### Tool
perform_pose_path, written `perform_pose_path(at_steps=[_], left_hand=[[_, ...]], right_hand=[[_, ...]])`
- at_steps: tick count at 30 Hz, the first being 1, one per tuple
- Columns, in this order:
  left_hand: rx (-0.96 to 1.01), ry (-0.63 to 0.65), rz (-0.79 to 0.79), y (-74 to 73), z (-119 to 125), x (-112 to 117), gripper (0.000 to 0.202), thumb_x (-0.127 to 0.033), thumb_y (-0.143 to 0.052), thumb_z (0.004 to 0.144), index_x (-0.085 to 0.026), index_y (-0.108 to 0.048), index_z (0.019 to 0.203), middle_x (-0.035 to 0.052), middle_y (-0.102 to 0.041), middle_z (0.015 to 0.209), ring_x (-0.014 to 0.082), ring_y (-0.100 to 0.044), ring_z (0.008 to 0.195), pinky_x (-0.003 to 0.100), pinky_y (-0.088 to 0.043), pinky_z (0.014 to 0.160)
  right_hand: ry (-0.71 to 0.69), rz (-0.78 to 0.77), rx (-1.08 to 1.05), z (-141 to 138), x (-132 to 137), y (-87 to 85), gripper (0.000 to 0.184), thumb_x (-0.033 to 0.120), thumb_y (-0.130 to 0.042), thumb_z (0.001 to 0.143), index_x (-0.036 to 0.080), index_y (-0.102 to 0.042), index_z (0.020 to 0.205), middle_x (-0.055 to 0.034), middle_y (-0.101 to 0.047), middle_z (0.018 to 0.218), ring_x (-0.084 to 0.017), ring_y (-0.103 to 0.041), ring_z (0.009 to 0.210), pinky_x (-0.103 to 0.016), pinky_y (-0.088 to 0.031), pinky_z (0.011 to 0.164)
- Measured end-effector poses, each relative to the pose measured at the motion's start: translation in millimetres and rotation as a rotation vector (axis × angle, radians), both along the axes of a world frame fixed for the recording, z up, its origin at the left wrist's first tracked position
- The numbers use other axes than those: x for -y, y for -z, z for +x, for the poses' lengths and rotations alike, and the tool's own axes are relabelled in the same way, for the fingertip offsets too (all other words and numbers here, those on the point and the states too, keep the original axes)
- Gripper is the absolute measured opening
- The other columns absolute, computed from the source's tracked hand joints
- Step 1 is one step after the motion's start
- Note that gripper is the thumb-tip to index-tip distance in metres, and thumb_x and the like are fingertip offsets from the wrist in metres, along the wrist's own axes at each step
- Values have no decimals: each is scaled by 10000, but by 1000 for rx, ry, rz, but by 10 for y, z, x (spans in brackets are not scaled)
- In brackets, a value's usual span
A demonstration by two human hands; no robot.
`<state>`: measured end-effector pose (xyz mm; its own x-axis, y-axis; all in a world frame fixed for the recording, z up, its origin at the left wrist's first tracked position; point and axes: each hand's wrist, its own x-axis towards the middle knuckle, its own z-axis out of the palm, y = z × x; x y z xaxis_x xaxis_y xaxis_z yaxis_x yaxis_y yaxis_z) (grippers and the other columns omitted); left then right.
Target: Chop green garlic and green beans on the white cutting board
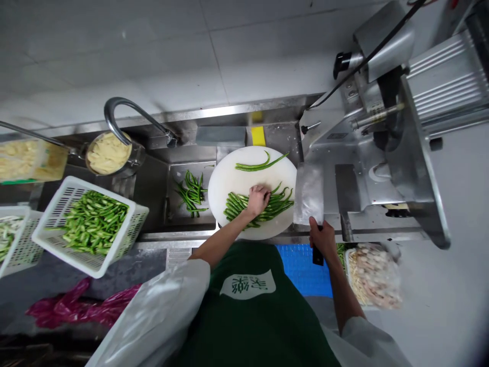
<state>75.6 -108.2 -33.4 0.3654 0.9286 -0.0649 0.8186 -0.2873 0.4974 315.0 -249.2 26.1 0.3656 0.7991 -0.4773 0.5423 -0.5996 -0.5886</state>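
A round white cutting board (254, 234) bears a row of long green chili peppers (280, 201). My left hand (257, 200) presses down on the row with its fingers curled round the peppers. A few more long peppers (252, 166) lie apart near the board's far edge. Just off the board's right edge, my right hand (323, 237) grips the dark handle of a cleaver (309, 191). Its broad blade is beside the pepper tips, apart from them.
Green peppers (191, 193) lie in the sink (176, 173) at left. A white basket (139, 219) holds cut peppers. Behind the board are a grey block (221, 136) and a yellow piece (258, 135). A second cleaver (347, 187) and a slicing machine (420, 168) are at right.
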Motion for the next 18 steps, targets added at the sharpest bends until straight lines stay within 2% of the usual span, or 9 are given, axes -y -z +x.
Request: perform_pose_path(at_steps=[3,5,7,9,11,14,18], left_hand=[[69,-125,34,12,-17,129,231,-270,-499,1015,-163,-703,1027,108,-684,1045,252,-582,1065,412,-475,988],[128,-203,91,-28,-53,245,279,-278,-437,1035,-166,-691,1068,121,-677,1111,245,-586,1105,411,-479,1018],[177,-259,160,-91,-76,386,369,-284,-338,1059,-163,-653,1208,140,-651,1242,235,-567,1212,414,-453,1086],[172,-302,202,-145,-58,536,468,-293,-246,1070,-155,-541,1406,157,-578,1411,230,-494,1362,425,-396,1163],[97,-289,193,-159,10,662,542,-319,-205,1071,-146,-371,1557,160,-445,1575,236,-352,1502,456,-312,1231],[-80,-161,137,-94,173,740,684,-456,-258,1058,-99,-171,1635,174,-230,1691,285,-152,1589,547,-183,1274],[-219,-89,111,24,314,689,825,-595,-299,1026,-47,-170,1629,199,-184,1693,313,-122,1592,603,-127,1273]], right_hand=[[0,-49,-127,-77,70,28,537,642,-460,929,165,-662,788,-33,-537,423,-218,-567,437,-319,-444,519],[-19,-40,-121,-104,82,54,518,628,-458,932,172,-669,807,-43,-557,453,-232,-596,482,-327,-455,544],[-29,-42,-101,-106,66,86,519,627,-451,935,171,-682,850,-64,-597,505,-252,-632,544,-339,-475,587],[-62,-32,-76,-97,23,131,523,625,-448,936,166,-695,898,-95,-656,595,-273,-671,634,-348,-496,644],[-135,13,-32,-85,-42,195,514,605,-454,934,158,-707,950,-137,-721,749,-297,-703,784,-355,-512,730],[-246,50,52,-45,-146,311,492,540,-454,931,134,-717,1017,-187,-750,962,-321,-695,979,-372,-501,848],[-322,-52,107,71,-196,412,509,523,-443,946,102,-717,1029,-201,-745,966,-323,-691,972,-377,-496,833]])
